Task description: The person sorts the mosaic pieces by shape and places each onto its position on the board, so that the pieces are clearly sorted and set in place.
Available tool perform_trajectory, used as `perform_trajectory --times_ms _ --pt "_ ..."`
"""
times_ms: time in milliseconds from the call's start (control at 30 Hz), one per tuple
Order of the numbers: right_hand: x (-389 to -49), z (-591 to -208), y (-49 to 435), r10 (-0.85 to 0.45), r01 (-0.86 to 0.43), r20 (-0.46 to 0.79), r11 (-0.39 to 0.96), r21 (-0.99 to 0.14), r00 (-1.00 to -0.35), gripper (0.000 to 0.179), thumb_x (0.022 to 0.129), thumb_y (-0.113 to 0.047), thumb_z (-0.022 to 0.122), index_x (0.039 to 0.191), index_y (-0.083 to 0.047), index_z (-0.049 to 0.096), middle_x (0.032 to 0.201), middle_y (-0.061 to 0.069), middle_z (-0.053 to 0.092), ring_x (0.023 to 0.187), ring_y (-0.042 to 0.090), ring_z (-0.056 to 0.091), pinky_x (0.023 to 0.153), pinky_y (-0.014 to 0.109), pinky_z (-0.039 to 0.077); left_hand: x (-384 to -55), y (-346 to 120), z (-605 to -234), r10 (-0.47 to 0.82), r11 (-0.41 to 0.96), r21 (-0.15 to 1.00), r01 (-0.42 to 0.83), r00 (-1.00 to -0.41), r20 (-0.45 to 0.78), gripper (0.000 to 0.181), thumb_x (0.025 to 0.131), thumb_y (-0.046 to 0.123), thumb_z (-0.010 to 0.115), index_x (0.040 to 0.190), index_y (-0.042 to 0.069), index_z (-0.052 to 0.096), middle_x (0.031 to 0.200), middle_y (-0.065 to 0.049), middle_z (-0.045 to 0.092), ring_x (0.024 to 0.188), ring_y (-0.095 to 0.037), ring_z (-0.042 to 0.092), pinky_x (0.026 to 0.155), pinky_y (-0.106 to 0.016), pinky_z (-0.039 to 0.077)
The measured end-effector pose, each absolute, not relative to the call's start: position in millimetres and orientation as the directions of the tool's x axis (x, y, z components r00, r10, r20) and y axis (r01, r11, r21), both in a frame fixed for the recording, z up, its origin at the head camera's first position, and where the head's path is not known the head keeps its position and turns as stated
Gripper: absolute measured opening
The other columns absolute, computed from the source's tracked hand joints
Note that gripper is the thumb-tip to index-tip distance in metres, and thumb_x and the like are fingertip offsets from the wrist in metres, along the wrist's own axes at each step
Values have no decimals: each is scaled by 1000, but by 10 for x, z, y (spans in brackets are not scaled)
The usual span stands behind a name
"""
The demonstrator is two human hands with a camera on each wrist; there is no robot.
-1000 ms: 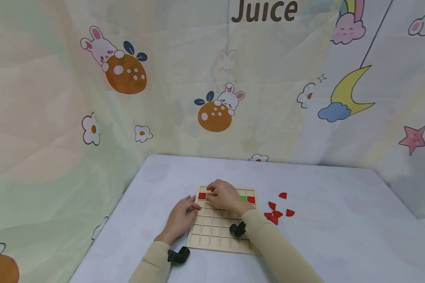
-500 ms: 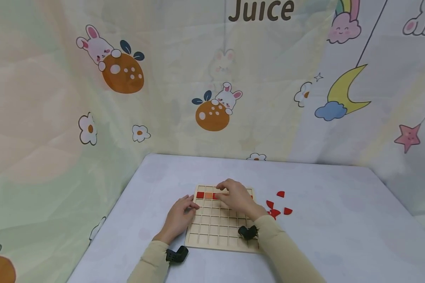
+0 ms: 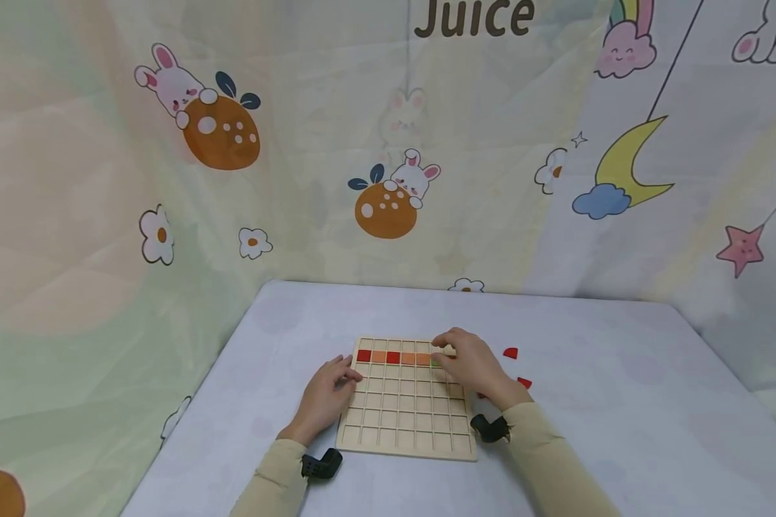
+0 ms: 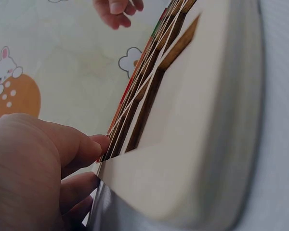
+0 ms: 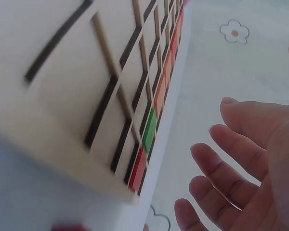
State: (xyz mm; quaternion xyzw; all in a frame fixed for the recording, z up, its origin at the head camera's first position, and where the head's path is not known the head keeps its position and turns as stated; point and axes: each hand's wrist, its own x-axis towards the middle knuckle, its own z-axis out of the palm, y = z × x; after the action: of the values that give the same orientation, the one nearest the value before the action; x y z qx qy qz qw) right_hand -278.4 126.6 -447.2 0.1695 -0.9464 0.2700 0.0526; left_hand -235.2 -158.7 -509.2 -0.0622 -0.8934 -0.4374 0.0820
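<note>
A wooden grid board (image 3: 406, 413) lies on the table, its cells framed by raised strips. One row near its far edge holds coloured square tiles: red (image 3: 364, 356), orange (image 3: 379, 357), red, two orange, then green (image 5: 150, 130) and red (image 5: 138, 169) at the right end. My left hand (image 3: 326, 391) holds the board's left edge, one digit over the top and other fingers at the side. Above the far right part of the board is my right hand (image 3: 473, 365), fingers loosely bent, nothing between them. It partly covers the row's right end in the head view.
Red quarter-round pieces (image 3: 511, 352) lie on the white table (image 3: 608, 402) right of the board, some hidden behind my right hand and wrist. A printed cloth backdrop (image 3: 478, 215) stands behind the table. Black cameras (image 3: 322, 464) sit on both wrists.
My right hand has moved rightward along the tile row, from its left part to its right end, uncovering the orange and red tiles. The left hand stays at the board's edge.
</note>
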Motion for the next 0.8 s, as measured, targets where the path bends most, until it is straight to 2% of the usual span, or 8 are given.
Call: perform_trajectory --times_ms 233,567,800 --pt "-2797 -4449 1548 -253 -321 198 798 -511 -947 27 90 -25 71 114 -13 70 116 4 67 106 29 60 89 47 52 -2355 -1593 -5099 31 608 776 167 -982 186 15 91 10 63 89 23 71 145 -8 50 142 -30 35 115 -56 26" --pt "-2878 -4504 1889 -173 -257 202 802 -539 -964 31 91 -21 69 118 -7 67 113 12 66 106 34 58 88 50 52 -2364 -1594 -5137 34 615 766 185 -978 208 16 90 8 63 88 22 71 144 -9 52 140 -31 38 113 -57 28" --pt "-2917 -4573 2009 -100 -161 138 816 -555 -985 34 92 -23 67 121 -6 66 116 13 64 110 36 56 90 50 52 -2366 -1592 -5112 41 618 764 186 -978 205 16 90 8 63 89 23 71 144 -9 51 140 -30 37 114 -57 27"
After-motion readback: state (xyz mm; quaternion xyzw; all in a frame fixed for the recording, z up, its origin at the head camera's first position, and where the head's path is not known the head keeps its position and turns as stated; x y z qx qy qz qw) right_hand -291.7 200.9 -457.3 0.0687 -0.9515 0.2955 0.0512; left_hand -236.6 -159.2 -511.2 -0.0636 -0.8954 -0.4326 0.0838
